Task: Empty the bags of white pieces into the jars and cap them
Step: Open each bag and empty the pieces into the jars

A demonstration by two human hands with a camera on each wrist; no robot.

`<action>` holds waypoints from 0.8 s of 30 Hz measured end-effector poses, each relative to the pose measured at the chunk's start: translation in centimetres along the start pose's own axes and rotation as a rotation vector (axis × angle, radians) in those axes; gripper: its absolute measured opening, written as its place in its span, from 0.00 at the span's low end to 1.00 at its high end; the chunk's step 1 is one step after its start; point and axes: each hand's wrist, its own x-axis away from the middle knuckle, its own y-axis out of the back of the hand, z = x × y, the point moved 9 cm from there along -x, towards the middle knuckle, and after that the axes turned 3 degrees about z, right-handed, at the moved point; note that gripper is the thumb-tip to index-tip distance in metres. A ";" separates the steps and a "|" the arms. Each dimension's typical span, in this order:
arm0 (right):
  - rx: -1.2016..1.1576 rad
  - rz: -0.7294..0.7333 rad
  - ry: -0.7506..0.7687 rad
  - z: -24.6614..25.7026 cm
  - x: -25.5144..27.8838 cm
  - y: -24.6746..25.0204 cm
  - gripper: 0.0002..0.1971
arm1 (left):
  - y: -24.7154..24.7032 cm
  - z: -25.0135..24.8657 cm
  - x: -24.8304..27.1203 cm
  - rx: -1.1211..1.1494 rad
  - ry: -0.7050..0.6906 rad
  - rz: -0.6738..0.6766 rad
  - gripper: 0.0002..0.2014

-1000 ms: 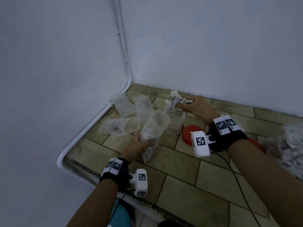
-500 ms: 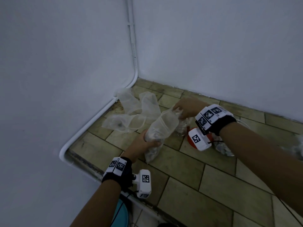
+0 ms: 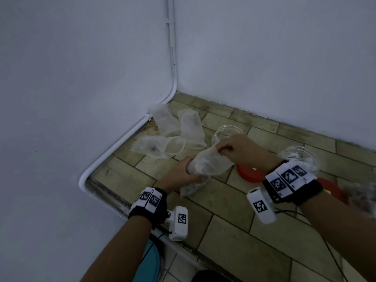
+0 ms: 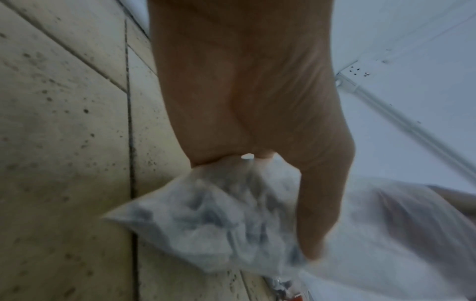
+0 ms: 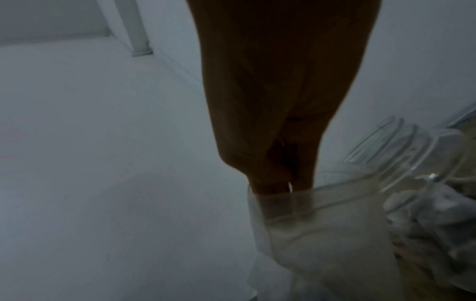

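A clear plastic bag (image 3: 207,164) with white pieces in its bottom is held over the tiled counter. My left hand (image 3: 183,173) grips its lower part; in the left wrist view the left hand (image 4: 257,122) squeezes the filled end of the bag (image 4: 219,224). My right hand (image 3: 238,147) pinches the bag's open mouth, fingers inside the bag's rim (image 5: 309,205). An open clear jar (image 3: 227,131) stands just behind the right hand. A second open jar (image 3: 299,157) holds white pieces. A threaded jar (image 5: 412,154) with white pieces shows in the right wrist view.
Several empty bags (image 3: 168,135) lie in the counter's far left corner by the white walls. Two red lids (image 3: 250,175) (image 3: 333,191) lie flat under my right wrist. More filled bags (image 3: 362,198) sit blurred at the right edge. The counter's front edge (image 3: 114,202) is close.
My right hand left the jar's mouth, where it held white pieces, and came down to pinch the bag's open mouth. The left hand kept its grip on the bag.
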 end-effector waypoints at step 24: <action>0.754 -1.385 -0.581 -2.2 8.0 -5.2 0.43 | -0.8 2.5 1.8 -0.156 0.034 0.112 0.45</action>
